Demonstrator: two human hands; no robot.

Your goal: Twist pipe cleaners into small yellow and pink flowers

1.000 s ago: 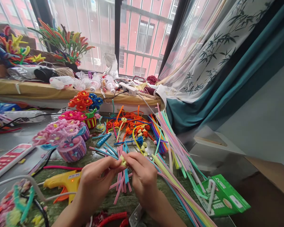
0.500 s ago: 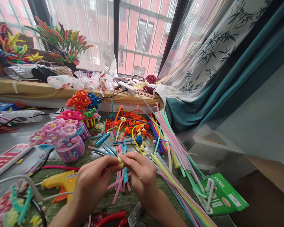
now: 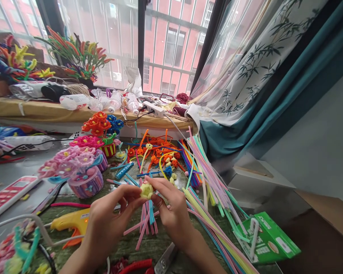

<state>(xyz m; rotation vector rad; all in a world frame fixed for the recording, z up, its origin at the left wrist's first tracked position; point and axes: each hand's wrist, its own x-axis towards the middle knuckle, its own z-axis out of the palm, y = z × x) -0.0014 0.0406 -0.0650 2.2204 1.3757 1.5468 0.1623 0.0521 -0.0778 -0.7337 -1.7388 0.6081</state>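
Between both hands is a small pale yellow pipe-cleaner flower [image 3: 146,191], its round looped side facing me. My left hand [image 3: 114,211] pinches its left edge between thumb and fingers. My right hand [image 3: 171,205] holds it from the right, fingertips on its upper right side and thumb below. Beneath the hands, short pink and blue pipe cleaners [image 3: 145,224] lie crossed on the dark table. A yellow hot glue gun [image 3: 71,224] with a lit orange light rests left of my left wrist. Metal pliers with red handles [image 3: 164,260] lie at the front edge, partly cut off.
Finished pipe-cleaner flower pots [image 3: 85,182] stand at left, behind the glue gun. Long pastel pipe cleaners [image 3: 214,171] spread along the right, near a green box [image 3: 270,238]. Orange flower pieces [image 3: 157,150] are scattered at the back. A blue tube [image 3: 124,170] lies beyond my hands.
The yellow flower has been turned and shows more of its face between my fingers. My right fingers have opened a little around it, and the view has shifted slightly.
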